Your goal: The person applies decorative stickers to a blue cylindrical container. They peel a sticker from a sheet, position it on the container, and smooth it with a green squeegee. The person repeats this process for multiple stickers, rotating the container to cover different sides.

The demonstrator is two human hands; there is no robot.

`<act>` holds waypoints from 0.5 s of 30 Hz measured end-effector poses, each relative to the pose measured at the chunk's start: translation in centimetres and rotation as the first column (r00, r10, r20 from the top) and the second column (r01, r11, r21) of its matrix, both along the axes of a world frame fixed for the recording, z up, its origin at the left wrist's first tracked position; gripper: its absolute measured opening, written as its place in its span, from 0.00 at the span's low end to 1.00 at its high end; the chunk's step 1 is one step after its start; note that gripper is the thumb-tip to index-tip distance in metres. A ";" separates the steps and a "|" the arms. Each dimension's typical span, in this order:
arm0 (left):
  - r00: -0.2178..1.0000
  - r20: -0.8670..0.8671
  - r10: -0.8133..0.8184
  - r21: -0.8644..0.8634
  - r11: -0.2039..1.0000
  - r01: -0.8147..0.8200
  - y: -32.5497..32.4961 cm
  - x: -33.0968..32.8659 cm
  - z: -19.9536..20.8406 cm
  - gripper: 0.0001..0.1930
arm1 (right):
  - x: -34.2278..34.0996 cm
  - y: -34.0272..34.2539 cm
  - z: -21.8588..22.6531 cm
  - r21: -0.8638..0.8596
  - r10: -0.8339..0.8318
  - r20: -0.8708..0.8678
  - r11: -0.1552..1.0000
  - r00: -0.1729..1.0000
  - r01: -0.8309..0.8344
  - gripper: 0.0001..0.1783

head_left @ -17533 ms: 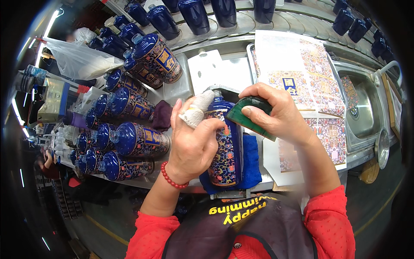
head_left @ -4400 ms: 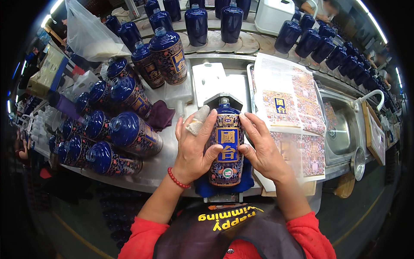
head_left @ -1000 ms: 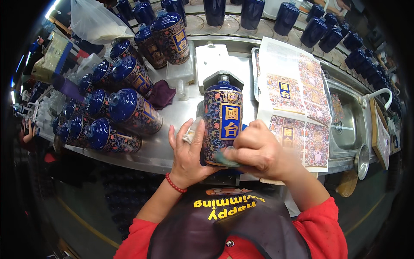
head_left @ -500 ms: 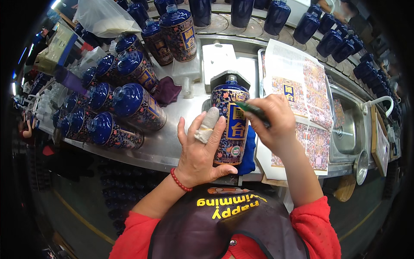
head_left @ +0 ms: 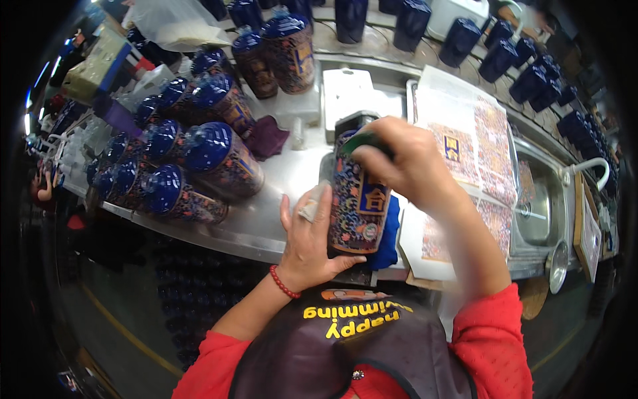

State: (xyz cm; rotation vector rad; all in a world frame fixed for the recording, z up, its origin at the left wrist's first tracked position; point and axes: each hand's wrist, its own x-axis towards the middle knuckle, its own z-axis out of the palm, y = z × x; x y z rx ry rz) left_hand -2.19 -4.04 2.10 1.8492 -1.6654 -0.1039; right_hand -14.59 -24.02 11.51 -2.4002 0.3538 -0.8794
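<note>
The right hand [head_left: 409, 156] pinches a flat green scraper [head_left: 367, 142] between thumb and fingers and lays it against the upper part of the blue flower-patterned bottle [head_left: 349, 206]; a second ago the same tool was down by the base, half a second ago beside the upper right of the gold-framed panel, and now it lies further left, with the hand crossing in front of the shoulder; so, by my judgement, the stroking has passed from the lower end of the pattern to its upper edge; the left hand [head_left: 309, 243] grips nothing firmly, its fingers spread wide along the bottle's left side and its thumb under the base, whereas half a second ago a finger in a pale cover [head_left: 308, 211] overlapped the front; the bottle lies neck away from the person, beside a blue cloth [head_left: 391, 233] that shows along its right; to the left stand patterned bottles [head_left: 216, 156] and a crumpled plum cloth [head_left: 267, 138]; to the right lie printed pattern sheets [head_left: 458, 146], near the steel sink [head_left: 539, 199].
</note>
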 end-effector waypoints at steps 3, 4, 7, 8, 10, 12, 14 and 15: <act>1.000 0.008 -0.009 -0.063 0.998 0.010 -0.2 0.2 -0.6 0.65 | -1.2 1.9 0.7 -0.516 -0.048 -0.105 0.857 0.993 -0.013 0.14; 1.000 0.009 -0.009 -0.086 0.996 0.010 -0.3 0.3 -0.8 0.65 | -1.5 2.9 0.8 -0.540 0.145 -0.031 0.830 0.989 -0.138 0.13; 1.000 0.026 0.010 -0.154 0.988 -0.005 -0.6 0.3 -1.8 0.65 | -2.6 3.6 0.4 -0.056 0.510 -0.036 0.858 0.859 -0.511 0.17; 1.000 -0.016 -0.004 -0.152 0.988 0.001 -0.6 0.3 -2.1 0.64 | -3.1 3.9 -0.3 0.084 0.282 0.028 0.955 0.959 -0.284 0.17; 1.000 -0.001 -0.003 -0.133 0.991 0.003 -0.6 0.4 -2.6 0.65 | -3.6 3.5 -1.9 -0.080 -0.199 0.076 0.976 0.977 0.204 0.17; 1.000 -0.012 -0.011 -0.123 0.992 0.009 -0.6 0.4 -3.0 0.64 | -4.3 3.3 -3.2 -0.444 0.047 -0.003 0.895 0.999 -0.043 0.19; 0.999 -0.048 -0.020 -0.114 0.993 0.015 -0.7 0.4 -3.3 0.64 | -4.9 3.4 -3.8 -0.251 0.435 -0.015 0.870 0.900 -0.425 0.20; 1.000 -0.022 -0.013 -0.147 0.989 0.010 -0.7 0.4 -3.6 0.64 | -5.1 3.6 -3.8 -0.026 0.463 -0.052 0.885 0.885 -0.465 0.20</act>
